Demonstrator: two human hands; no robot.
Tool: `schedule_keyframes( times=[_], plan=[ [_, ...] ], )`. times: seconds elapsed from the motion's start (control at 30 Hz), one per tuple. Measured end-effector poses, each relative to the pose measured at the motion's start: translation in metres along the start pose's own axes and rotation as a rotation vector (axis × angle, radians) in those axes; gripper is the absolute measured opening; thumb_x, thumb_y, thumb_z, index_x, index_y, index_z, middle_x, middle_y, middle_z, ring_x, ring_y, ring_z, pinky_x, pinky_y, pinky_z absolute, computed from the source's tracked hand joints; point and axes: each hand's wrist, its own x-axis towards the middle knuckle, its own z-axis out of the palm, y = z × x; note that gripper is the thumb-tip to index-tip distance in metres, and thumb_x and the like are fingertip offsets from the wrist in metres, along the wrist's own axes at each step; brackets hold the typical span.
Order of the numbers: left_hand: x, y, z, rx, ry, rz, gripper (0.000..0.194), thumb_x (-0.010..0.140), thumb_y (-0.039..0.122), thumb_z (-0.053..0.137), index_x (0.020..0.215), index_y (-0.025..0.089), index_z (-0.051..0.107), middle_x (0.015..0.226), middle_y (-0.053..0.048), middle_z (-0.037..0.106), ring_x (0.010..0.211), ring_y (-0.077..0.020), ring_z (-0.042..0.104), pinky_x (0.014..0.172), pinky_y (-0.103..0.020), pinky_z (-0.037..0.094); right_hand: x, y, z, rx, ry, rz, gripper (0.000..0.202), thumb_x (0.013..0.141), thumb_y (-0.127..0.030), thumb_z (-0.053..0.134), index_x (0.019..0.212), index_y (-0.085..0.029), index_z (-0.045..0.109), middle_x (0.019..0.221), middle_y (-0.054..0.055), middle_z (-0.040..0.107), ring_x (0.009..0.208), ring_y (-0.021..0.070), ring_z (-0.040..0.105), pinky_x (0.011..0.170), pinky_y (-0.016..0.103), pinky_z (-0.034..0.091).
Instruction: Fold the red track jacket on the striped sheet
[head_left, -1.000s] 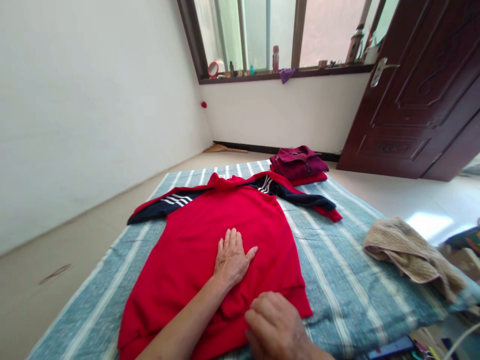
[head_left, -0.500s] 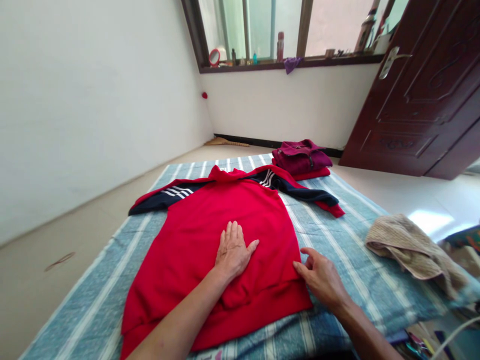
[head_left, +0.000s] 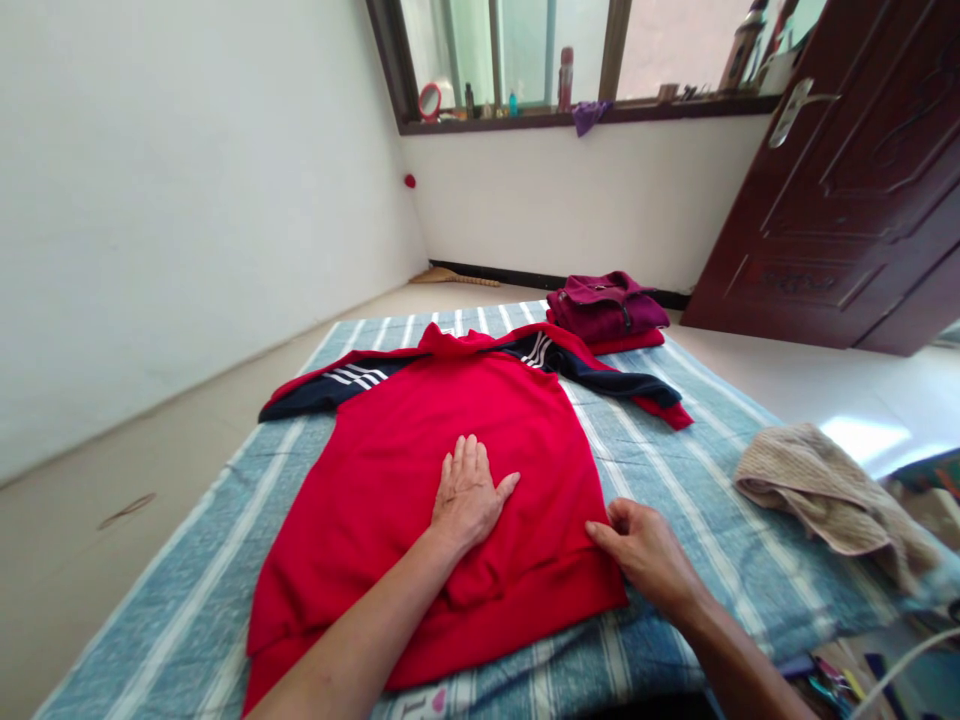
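A red track jacket (head_left: 420, 440) with navy, white-striped sleeves lies spread out, its collar at the far end and its ribbed hem towards me. My left hand (head_left: 469, 493) rests flat on the lower middle of the jacket, fingers stretched and thumb apart. At the right side edge, just above the hem, my right hand (head_left: 646, 555) has thumb and curled fingers closed on the fabric. The fingertips under the cloth are partly hidden. Both sleeves reach outward, the right one bent down over the striped sheet (head_left: 697, 490).
Folded maroon clothing (head_left: 611, 308) is stacked at the bed's far right corner. A beige towel (head_left: 832, 495) lies crumpled on the right. Small items (head_left: 832, 680) and a white cable (head_left: 907, 665) are at the lower right. A dark red door (head_left: 840, 200) stands beyond.
My right thumb and fingers have closed on the jacket's side edge, where they were apart before. The left hand stays flat in place. The view has shifted slightly.
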Motion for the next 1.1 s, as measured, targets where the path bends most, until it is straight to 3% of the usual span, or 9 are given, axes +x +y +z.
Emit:
schedule_keyframes(
  times=[0.23,0.4,0.57,0.73,0.97,1.1],
  plan=[
    [0.001,0.004,-0.007,0.036,-0.08,-0.02,0.074,0.089,0.057,0.032,0.137,0.0,0.039,0.147,-0.02,0.032,0.139,-0.0299,0.021,0.113,-0.044,0.022,-0.002,0.017,-0.001,0.147,-0.072,0.062,0.015,0.08,-0.033,0.046,0.087,-0.02,0.05,0.054,-0.005,0.055,0.045,0.0119,0.049,0.043,0.021,0.029],
    [0.0,0.005,-0.009,0.018,-0.085,-0.027,0.074,0.089,0.056,0.035,0.136,0.0,0.039,0.146,-0.02,0.033,0.139,-0.0302,0.022,0.113,-0.044,0.023,-0.006,0.018,-0.007,-0.101,-0.029,0.01,0.033,0.081,-0.027,0.045,0.112,-0.019,0.048,0.057,-0.005,0.056,0.054,0.0154,0.054,0.05,0.024,0.031],
    [-0.001,0.005,-0.01,-0.003,-0.081,-0.033,0.073,0.089,0.056,0.036,0.136,0.0,0.039,0.146,-0.02,0.032,0.138,-0.0304,0.022,0.112,-0.045,0.023,-0.011,0.01,-0.007,-0.413,-0.014,-0.042,0.055,0.084,-0.024,0.043,0.137,-0.015,0.032,0.063,0.0,0.061,0.062,0.0211,0.061,0.054,0.027,0.03],
    [-0.003,0.004,-0.009,-0.012,-0.094,-0.034,0.072,0.089,0.056,0.034,0.137,0.002,0.04,0.147,-0.02,0.032,0.139,-0.0301,0.02,0.112,-0.046,0.022,-0.012,0.01,-0.004,-0.549,-0.023,-0.101,0.058,0.085,-0.02,0.042,0.141,-0.018,0.028,0.068,0.002,0.067,0.066,0.0233,0.065,0.055,0.028,0.032],
    [-0.005,0.003,-0.012,-0.02,-0.118,-0.044,0.072,0.089,0.056,0.031,0.137,0.002,0.039,0.147,-0.019,0.031,0.139,-0.0297,0.021,0.112,-0.044,0.022,-0.009,0.001,-0.005,-0.721,-0.082,-0.074,0.043,0.086,-0.027,0.048,0.129,-0.022,0.048,0.079,0.009,0.071,0.072,0.0283,0.067,0.056,0.03,0.037],
    [-0.006,0.003,-0.019,-0.031,-0.157,-0.052,0.071,0.089,0.054,0.032,0.138,0.003,0.038,0.147,-0.019,0.031,0.139,-0.0299,0.021,0.111,-0.045,0.023,-0.007,-0.008,-0.008,-0.686,0.011,-0.159,0.032,0.089,-0.033,0.046,0.117,-0.024,0.056,0.091,0.008,0.071,0.077,0.0263,0.067,0.06,0.031,0.041]
  ],
)
